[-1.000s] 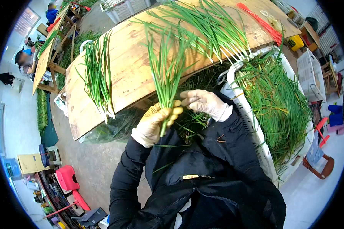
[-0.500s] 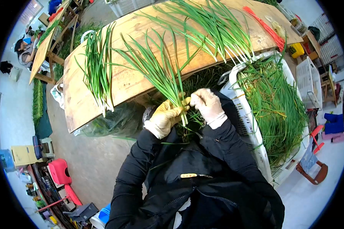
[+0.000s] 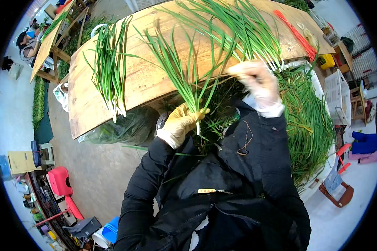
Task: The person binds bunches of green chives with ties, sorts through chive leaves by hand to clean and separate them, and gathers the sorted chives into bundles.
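Note:
My left hand (image 3: 183,121), in a pale yellow glove, is closed around the lower stems of a bunch of long green chives (image 3: 181,79). The leaves fan up over the table edge and the pale stem ends stick out below my fingers. My right hand (image 3: 257,85), in a whitish glove, is raised to the right of the bunch, near the table edge. Its fingers are curled together but blurred by motion; anything between them cannot be made out. Two more groups lie on the table: a chive bunch (image 3: 109,69) at left and a larger chive pile (image 3: 249,35) at right.
The wooden table (image 3: 148,77) spans the front. Red ties (image 3: 295,35) lie at its right end. A white crate (image 3: 318,90) full of loose greens (image 3: 305,125) stands at my right. Under the table is a clear plastic bag (image 3: 125,125). Another person (image 3: 27,44) sits at far left.
My right hand has moved from beside the left hand up and to the right. The bunch in my left hand looks thinner at its stem ends. The left hand stays nearly in place.

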{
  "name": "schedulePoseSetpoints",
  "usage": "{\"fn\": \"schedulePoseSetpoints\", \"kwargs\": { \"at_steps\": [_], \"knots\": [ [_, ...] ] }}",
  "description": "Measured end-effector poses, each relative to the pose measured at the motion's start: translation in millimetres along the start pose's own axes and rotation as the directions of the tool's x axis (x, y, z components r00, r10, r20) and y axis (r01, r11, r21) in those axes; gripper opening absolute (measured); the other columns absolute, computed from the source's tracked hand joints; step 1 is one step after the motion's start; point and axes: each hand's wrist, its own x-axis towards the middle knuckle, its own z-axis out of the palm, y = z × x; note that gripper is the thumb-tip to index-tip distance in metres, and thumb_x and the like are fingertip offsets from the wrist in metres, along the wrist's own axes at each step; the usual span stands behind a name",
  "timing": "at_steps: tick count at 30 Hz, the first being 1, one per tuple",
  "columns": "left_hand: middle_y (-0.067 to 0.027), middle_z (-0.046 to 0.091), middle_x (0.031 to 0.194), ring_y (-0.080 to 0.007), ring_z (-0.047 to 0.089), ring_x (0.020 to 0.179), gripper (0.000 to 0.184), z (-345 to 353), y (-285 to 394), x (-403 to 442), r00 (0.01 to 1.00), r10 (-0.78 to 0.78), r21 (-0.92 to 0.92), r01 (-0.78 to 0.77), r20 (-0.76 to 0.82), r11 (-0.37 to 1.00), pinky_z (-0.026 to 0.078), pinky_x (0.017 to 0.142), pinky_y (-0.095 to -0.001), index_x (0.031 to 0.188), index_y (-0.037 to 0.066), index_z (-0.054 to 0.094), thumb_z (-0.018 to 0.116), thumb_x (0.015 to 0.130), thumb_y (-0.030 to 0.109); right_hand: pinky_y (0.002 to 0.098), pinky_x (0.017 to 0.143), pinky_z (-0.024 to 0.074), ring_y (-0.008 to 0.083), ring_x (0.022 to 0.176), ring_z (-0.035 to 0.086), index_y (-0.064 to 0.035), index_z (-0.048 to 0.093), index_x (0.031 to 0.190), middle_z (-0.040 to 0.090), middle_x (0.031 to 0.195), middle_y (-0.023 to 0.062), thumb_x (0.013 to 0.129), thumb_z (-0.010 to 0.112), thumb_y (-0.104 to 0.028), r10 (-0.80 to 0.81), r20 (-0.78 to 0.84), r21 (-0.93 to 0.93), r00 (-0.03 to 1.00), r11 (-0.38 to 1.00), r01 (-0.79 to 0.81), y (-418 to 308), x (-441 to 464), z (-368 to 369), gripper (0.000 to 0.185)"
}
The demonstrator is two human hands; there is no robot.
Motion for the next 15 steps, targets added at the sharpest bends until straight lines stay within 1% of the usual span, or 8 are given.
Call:
{"fn": "schedulePoseSetpoints", "kwargs": {
  "at_steps": [2, 4, 5, 7, 9, 11, 14, 15],
  "knots": [
    [-0.0121, 0.055, 0.110, -0.0183, 0.055, 0.095, 0.046, -4.4, -1.6, 4.1, 0.990, -0.019, -0.186, 0.044, 0.136, 0.982, 0.044, 0.081, -0.0264, 0.120, 0.000, 0.040, 0.057, 0.082, 0.018, 0.0278, 0.077, 0.0450, 0.0171, 0.082, 0.058, -0.0026, 0.056, 0.089, 0.061, 0.088, 0.0097, 0.079, 0.056, -0.003, 0.299, -0.058, 0.265, 0.952, 0.924, -0.274, -19.4, -18.0, -25.4, 0.010],
    [-0.0122, 0.053, 0.113, -0.0179, 0.054, 0.097, 0.050, -1.1, 3.7, 2.3, 0.988, -0.039, -0.218, 0.071, 0.150, 0.973, 0.042, 0.083, -0.0275, 0.121, 0.000, 0.039, 0.056, 0.082, 0.025, 0.0293, 0.079, 0.0448, 0.0188, 0.083, 0.058, 0.0005, 0.054, 0.090, 0.060, 0.087, 0.0113, 0.082, 0.054, -0.009, 0.291, 0.342, 0.569, 0.894, 0.693, -0.443, 1.5, -56.4, -46.7, 0.012],
    [-0.0124, 0.051, 0.116, -0.0174, 0.052, 0.098, 0.054, -0.8, 6.8, 2.2, 0.986, -0.052, -0.243, 0.090, 0.159, 0.966, 0.041, 0.085, -0.0286, 0.122, 0.000, 0.038, 0.055, 0.082, 0.032, 0.0321, 0.075, 0.0446, 0.0209, 0.082, 0.056, -0.0014, 0.055, 0.093, 0.058, 0.091, 0.0119, 0.081, 0.057, -0.017, 0.332, 0.639, 0.184, 0.694, 0.810, -0.557, 3.0, -62.2, -51.4, 0.020],
    [-0.0110, 0.050, 0.118, -0.0162, 0.049, 0.104, 0.056, -7.0, 3.0, 6.3, 0.984, -0.070, -0.203, 0.103, 0.166, 0.974, 0.039, 0.087, -0.0298, 0.122, 0.000, 0.040, 0.058, 0.080, 0.032, 0.0305, 0.084, 0.0396, 0.0198, 0.097, 0.051, -0.0019, 0.056, 0.102, 0.058, 0.097, 0.0111, 0.082, 0.053, -0.026, 0.668, 0.674, -0.496, 0.315, 0.725, -0.477, 17.7, -93.5, -40.0, 0.032],
    [-0.0102, 0.050, 0.118, -0.0152, 0.049, 0.104, 0.052, -8.1, -1.6, 11.9, 0.993, -0.011, -0.060, 0.019, 0.120, 0.998, 0.039, 0.086, -0.0288, 0.120, 0.000, 0.042, 0.059, 0.079, 0.028, 0.0289, 0.083, 0.0398, 0.0207, 0.094, 0.052, -0.0021, 0.057, 0.103, 0.058, 0.096, 0.0114, 0.080, 0.054, -0.034, 0.623, 0.416, -0.678, 0.663, 0.698, -0.231, 21.2, -114.2, -10.2, 0.039],
    [-0.0086, 0.054, 0.111, -0.0144, 0.052, 0.099, 0.047, -3.3, -2.2, 10.8, 0.996, -0.015, -0.057, 0.020, 0.086, 0.998, 0.040, 0.085, -0.0291, 0.117, 0.002, 0.046, 0.061, 0.078, 0.024, 0.0279, 0.077, 0.0415, 0.0207, 0.086, 0.054, -0.0020, 0.056, 0.101, 0.058, 0.091, 0.0116, 0.077, 0.056, -0.038, 0.644, 0.466, -0.083, 0.607, 0.714, -0.695, 12.8, -96.4, 21.5, 0.043],
    [-0.0053, 0.062, 0.093, -0.0163, 0.059, 0.085, 0.030, -3.0, -4.4, 12.4, 0.997, -0.080, -0.018, 0.080, -0.009, 0.997, 0.046, 0.078, -0.0322, 0.105, 0.004, 0.055, 0.060, 0.079, 0.018, 0.0290, 0.062, 0.0424, 0.0157, 0.069, 0.055, -0.0007, 0.055, 0.077, 0.055, 0.076, 0.0083, 0.082, 0.054, -0.028, 0.669, 0.333, -0.338, 0.665, 0.743, -0.578, 5.8, -71.7, 55.8, 0.027],
    [-0.0053, 0.062, 0.093, -0.0163, 0.059, 0.085, 0.030, -0.9, -5.4, 12.5, 0.997, -0.079, -0.012, 0.079, -0.008, 0.997, 0.046, 0.078, -0.0322, 0.105, 0.004, 0.055, 0.060, 0.079, 0.018, 0.0289, 0.057, 0.0420, 0.0148, 0.063, 0.055, -0.0011, 0.053, 0.073, 0.054, 0.068, 0.0072, 0.082, 0.055, -0.021, 0.680, 0.258, -0.138, 0.686, 0.729, -0.671, 15.8, -75.8, 67.6, 0.022]
  ]
}}
